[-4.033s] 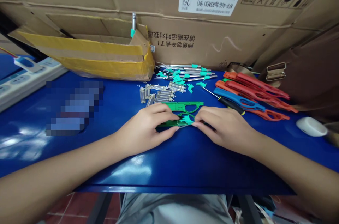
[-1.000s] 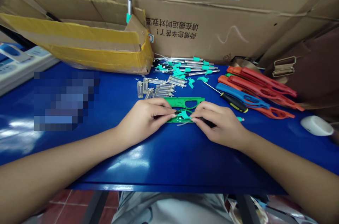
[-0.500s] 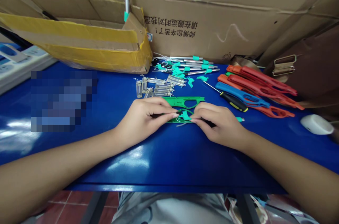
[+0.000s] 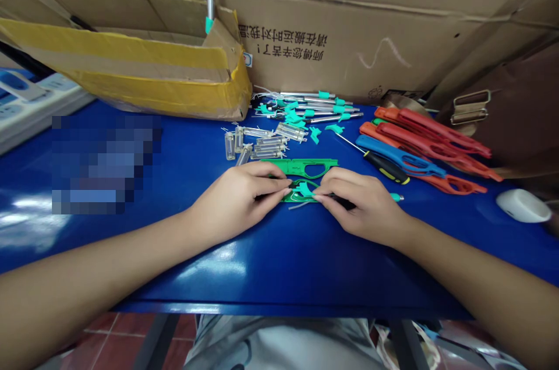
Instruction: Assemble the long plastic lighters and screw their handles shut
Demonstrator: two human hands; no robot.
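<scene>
My left hand [image 4: 238, 198] and my right hand [image 4: 362, 205] rest on the blue table [image 4: 279, 259], fingers pinched together from both sides on a green plastic handle shell [image 4: 301, 192]. A small teal part [image 4: 304, 188] and thin wires lie in that shell between my fingertips. A second green shell [image 4: 305, 167] lies just behind it. What else sits under my right palm is hidden, apart from a teal tip [image 4: 395, 197] poking out to the right.
Behind the hands lie small clear glass tubes [image 4: 257, 145], metal rods with teal collars [image 4: 310, 108], a black-and-yellow screwdriver [image 4: 379, 165], and red and blue handle shells [image 4: 428, 148]. An open cardboard box [image 4: 144, 76] stands back left, large cartons behind, a white object [image 4: 522, 205] at right.
Since four seconds ago my hands have shifted slightly closer on the green shell and thin wires now show at its front edge. Over the last second almost nothing moves.
</scene>
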